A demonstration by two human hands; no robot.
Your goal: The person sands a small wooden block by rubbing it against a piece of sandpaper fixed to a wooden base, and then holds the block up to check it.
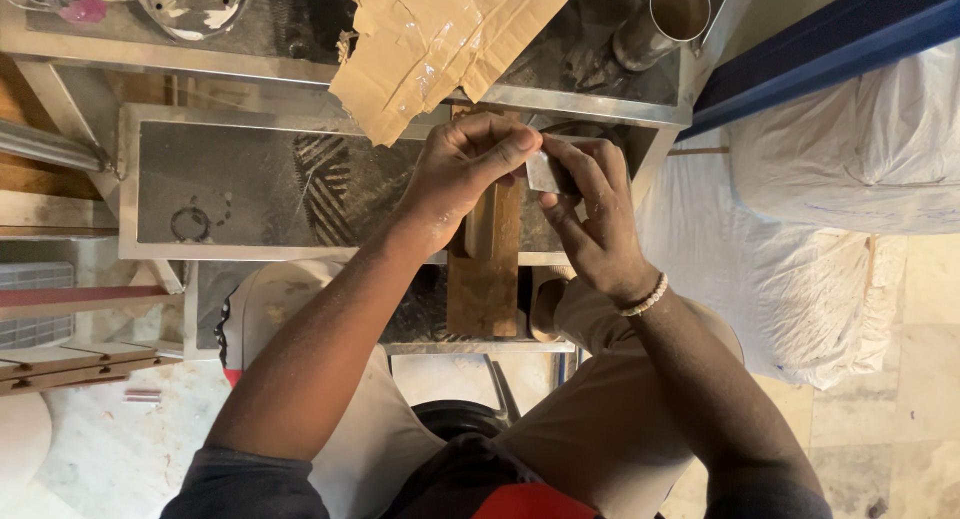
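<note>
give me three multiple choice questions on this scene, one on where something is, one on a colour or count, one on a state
1. Where does the torn brown cardboard sheet lie?
A. on the upper steel-framed shelf
B. on the floor
C. across the person's lap

2. What colour is the beaded bracelet on the right wrist?
A. red
B. white
C. black

3. How is the small flat grey metal piece held?
A. lying loose on the wooden block
B. in the left hand alone
C. pinched between both hands

Answers: 1 A, it overhangs the top shelf's edge; 2 B, pale beads circle the wrist; 3 C, fingers of the left hand and the right hand meet on it.
</note>
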